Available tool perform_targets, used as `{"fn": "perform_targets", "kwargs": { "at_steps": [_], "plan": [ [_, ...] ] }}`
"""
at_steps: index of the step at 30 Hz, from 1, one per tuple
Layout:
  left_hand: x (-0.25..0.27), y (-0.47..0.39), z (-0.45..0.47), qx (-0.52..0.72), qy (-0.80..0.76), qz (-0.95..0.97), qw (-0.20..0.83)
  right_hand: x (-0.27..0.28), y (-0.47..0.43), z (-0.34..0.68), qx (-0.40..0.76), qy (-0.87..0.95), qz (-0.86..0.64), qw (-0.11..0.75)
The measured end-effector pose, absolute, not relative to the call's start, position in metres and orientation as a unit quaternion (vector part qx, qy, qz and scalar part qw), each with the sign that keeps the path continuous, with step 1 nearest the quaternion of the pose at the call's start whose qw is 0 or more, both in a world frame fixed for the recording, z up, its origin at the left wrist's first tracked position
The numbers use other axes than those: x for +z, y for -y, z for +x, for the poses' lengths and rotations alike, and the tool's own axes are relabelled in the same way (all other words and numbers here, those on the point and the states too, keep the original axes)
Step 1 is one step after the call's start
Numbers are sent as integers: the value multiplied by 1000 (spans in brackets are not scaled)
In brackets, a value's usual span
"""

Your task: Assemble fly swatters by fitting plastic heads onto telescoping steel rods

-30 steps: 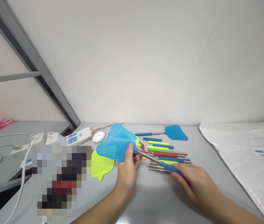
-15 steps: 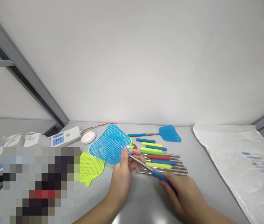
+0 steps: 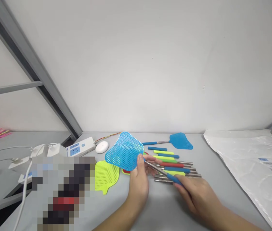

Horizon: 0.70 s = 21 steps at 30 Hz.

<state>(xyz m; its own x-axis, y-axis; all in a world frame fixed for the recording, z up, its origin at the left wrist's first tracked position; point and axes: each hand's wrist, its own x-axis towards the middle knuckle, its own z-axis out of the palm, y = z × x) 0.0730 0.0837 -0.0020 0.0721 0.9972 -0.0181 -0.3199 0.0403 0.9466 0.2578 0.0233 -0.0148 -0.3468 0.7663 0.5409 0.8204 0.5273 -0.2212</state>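
Blue swatter head (image 3: 125,152) is pinched at its base by left hand (image 3: 138,183). Grip (image 3: 173,179) is enclosed by right hand (image 3: 198,194), fingers curled.

Handles (image 3: 171,165) on the table (image 3: 160,205) between a swatter head (image 3: 107,176), left, and a bag (image 3: 244,163), right.

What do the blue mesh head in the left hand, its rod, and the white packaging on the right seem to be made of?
Blue mesh head: probably moulded plastic, smooth; thin and evenly perforated. Rod: likely metal, polished; silvery with bright highlights. White packaging: seems thin plastic film, slightly shiny; its wrinkles catch the light, though coated paper can't be ruled out.
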Motion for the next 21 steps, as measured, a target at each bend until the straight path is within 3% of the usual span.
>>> {"fn": "perform_targets", "kwargs": {
  "at_steps": [21],
  "plan": [
    [3,-77,69,488,-398,533,566,-15,-25,274,-11,830,-457,321]
  ]
}}
